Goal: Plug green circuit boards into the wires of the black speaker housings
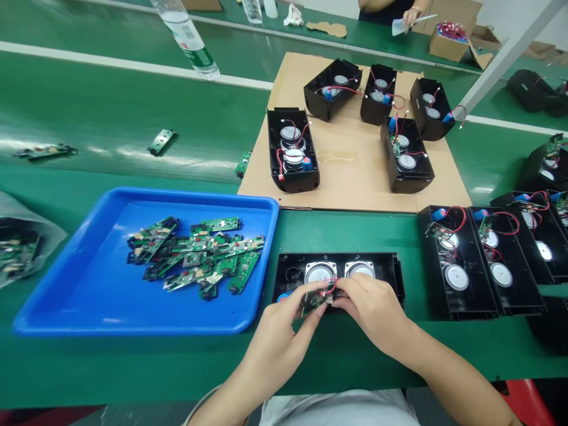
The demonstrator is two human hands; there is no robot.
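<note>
A black speaker housing (386,269) lies across the bench in front of me, two round speakers (319,273) facing up inside it. Over its near edge, my left hand (286,328) pinches a green circuit board (313,300) between thumb and fingers. My right hand (375,307) meets it at the board's right end, its fingertips closed around a thin red wire (331,288) and whatever plug it ends in, which the fingers hide. Part of a blue cylinder (284,296) shows in the housing beside my left hand.
A blue tray (133,316) at left holds several circuit boards (199,248). Wired housings (293,148) stand on a cardboard sheet (341,171) behind; more housings (461,266) line the right. A water bottle (189,41) stands at the back, and a co-worker's hand (410,16) is across.
</note>
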